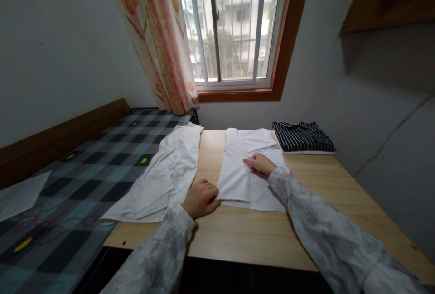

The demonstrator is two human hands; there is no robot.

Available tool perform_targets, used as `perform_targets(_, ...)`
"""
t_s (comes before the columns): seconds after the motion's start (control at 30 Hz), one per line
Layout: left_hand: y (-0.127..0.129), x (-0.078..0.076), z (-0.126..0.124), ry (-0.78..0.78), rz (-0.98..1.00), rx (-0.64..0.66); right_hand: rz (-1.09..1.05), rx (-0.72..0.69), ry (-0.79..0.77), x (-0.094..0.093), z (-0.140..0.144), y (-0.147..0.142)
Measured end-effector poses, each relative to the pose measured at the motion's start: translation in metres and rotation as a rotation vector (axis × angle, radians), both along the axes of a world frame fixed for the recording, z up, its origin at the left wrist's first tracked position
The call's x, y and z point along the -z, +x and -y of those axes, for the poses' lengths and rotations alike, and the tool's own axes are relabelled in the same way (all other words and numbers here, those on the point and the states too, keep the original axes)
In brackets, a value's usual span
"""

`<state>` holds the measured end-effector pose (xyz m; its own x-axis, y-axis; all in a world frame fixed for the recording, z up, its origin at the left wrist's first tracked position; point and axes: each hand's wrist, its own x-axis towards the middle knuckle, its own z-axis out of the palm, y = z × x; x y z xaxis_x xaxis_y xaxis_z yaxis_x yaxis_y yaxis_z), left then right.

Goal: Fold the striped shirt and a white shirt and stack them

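Observation:
A white garment [234, 167], partly folded and perhaps a shirt, lies flat on the wooden table in front of me. My left hand [203, 198] is closed at its lower left corner, thumb and fingers together on the cloth edge. Over the middle of the garment, my right hand [260, 165] pinches at a folded layer, index finger toward the left; part of its grip is hidden. A second white garment [163, 174] is spread loosely to the left, with creases, apart from the first.
A black-and-white striped folded garment [302, 137] rests at the table's back right corner. The pale wooden table [244, 235] meets a bed with a checked cover [112, 149] on the left. Behind are a window [234, 26] and a floral curtain [159, 36]. Papers [20, 194] and a thin red cord lie on the bed.

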<state>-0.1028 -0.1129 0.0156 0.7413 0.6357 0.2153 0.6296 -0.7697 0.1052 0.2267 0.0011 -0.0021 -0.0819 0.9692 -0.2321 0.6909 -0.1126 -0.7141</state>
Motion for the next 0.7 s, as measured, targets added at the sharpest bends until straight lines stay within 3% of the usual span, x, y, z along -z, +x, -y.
perform_targets(0.17, -0.005, 0.003, 0.004, 0.006, 0.0, -0.094, 0.0, 0.01, -0.039, -0.001, -0.004, -0.001)
perform_targets(0.27, -0.003, 0.003, 0.006, 0.001, 0.015, -0.081, -0.07, -0.011, -0.033, 0.004, -0.004, 0.002)
perform_targets(0.43, 0.006, 0.003, 0.005, 0.038, 0.059, 0.058, -0.219, -0.059, -0.072, 0.011, -0.005, 0.009)
perform_targets(0.6, 0.007, 0.002, 0.008, 0.026, 0.182, 0.238, -0.238, -0.101, -0.131, 0.012, -0.009, 0.016)
perform_targets(0.63, 0.009, 0.0, 0.008, 0.043, 0.227, 0.212, -0.238, -0.121, -0.137, 0.011, -0.009, 0.017)
perform_targets(0.7, 0.02, -0.006, 0.003, 0.089, 0.326, 0.034, -0.233, -0.16, -0.141, 0.01, -0.01, 0.018)
